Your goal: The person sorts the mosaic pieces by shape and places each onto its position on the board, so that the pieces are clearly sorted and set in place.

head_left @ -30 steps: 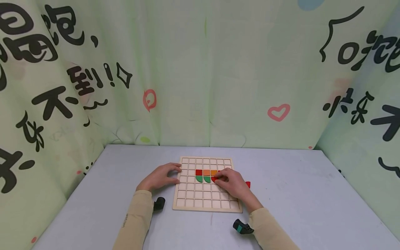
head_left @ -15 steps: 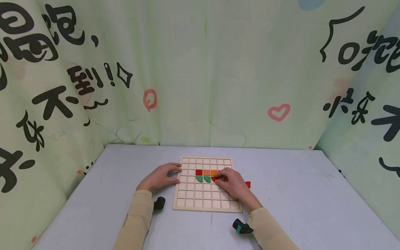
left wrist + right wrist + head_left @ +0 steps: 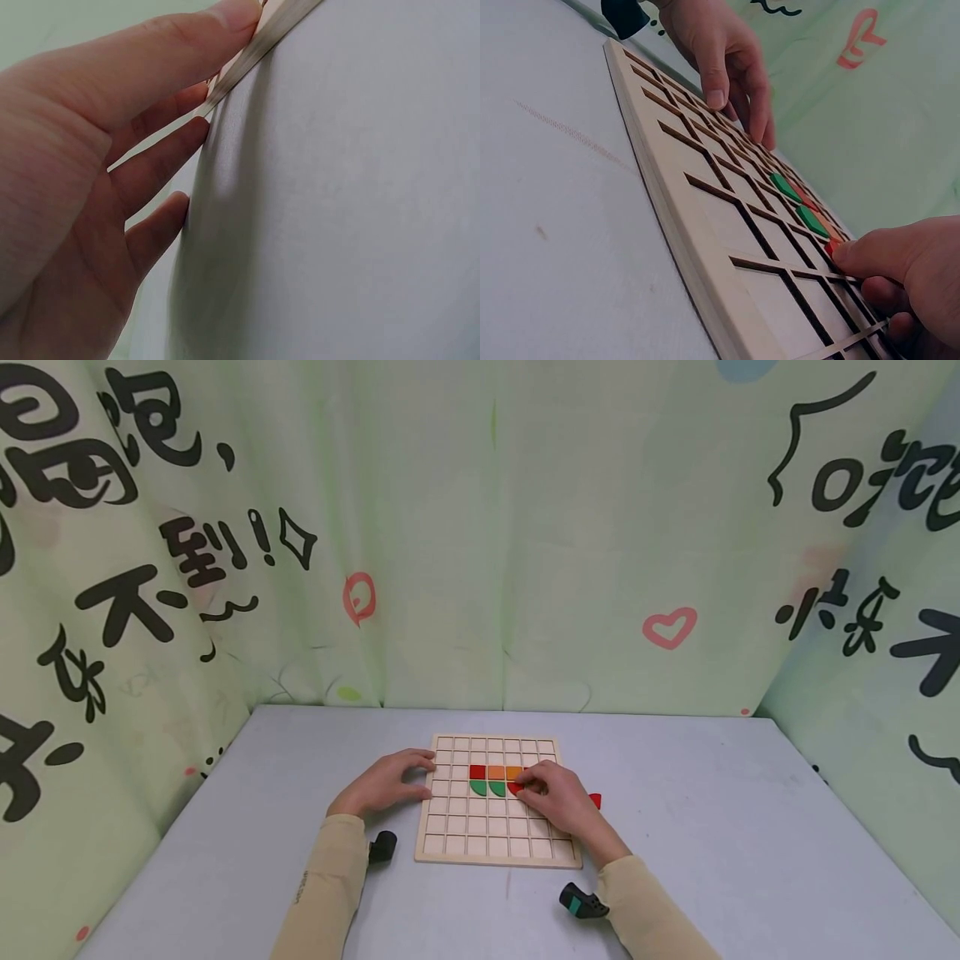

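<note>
A wooden grid board (image 3: 498, 850) lies flat on the table. In its cells sit a dark red square (image 3: 477, 772), an orange square (image 3: 496, 772), a yellow-orange piece (image 3: 513, 772) and two green quarter-circle pieces (image 3: 478, 788). My right hand (image 3: 558, 797) pinches a red piece with a curved edge (image 3: 514, 788) at the cell beside the green ones; the right wrist view has the thumb on this red piece (image 3: 832, 247). My left hand (image 3: 386, 783) rests against the board's left edge, its fingers loosely extended. In the left wrist view, the thumb touches the wooden edge (image 3: 251, 60).
Another red piece (image 3: 596, 801) shows just past the board's right side, partly behind my right hand. Black wrist devices (image 3: 583, 903) hang by both sleeves. The white table (image 3: 712, 827) is enclosed by a pale green printed curtain (image 3: 577, 543).
</note>
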The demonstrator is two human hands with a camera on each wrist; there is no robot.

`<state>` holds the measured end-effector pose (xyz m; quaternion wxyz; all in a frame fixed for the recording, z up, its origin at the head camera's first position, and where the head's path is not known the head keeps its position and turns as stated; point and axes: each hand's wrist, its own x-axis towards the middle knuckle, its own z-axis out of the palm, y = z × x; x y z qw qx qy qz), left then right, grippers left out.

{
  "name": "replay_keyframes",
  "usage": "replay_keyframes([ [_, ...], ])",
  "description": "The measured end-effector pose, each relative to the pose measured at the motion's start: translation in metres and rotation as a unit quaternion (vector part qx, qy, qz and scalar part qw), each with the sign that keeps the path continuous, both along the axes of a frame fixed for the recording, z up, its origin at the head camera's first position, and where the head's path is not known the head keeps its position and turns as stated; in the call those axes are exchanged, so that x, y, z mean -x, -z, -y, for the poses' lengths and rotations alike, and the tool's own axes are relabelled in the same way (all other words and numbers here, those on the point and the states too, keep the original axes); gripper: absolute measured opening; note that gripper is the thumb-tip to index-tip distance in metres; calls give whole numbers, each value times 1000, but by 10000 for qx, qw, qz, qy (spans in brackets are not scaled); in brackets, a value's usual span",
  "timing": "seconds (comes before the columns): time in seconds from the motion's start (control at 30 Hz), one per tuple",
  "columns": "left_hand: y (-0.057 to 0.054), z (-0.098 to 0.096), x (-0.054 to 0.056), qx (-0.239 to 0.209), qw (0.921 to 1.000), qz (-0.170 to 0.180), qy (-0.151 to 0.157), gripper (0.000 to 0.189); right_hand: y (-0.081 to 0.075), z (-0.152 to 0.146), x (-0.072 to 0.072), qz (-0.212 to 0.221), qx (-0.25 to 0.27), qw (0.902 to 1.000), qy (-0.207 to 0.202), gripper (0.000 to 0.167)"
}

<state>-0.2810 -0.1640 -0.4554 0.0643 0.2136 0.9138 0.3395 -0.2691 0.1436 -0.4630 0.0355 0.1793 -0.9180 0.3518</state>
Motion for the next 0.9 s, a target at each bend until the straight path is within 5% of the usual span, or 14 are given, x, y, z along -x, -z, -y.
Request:
replay_keyframes([
  [0.6, -2, -1, -1, -59, 9999, 125, -70, 38, -1, -4, 0, 46, 61, 10000, 0, 12],
  [0.9, -1, -2, 0, -63, 9998, 151, -98, 39, -3, -16, 1, 301, 132, 9989, 326, 16],
])
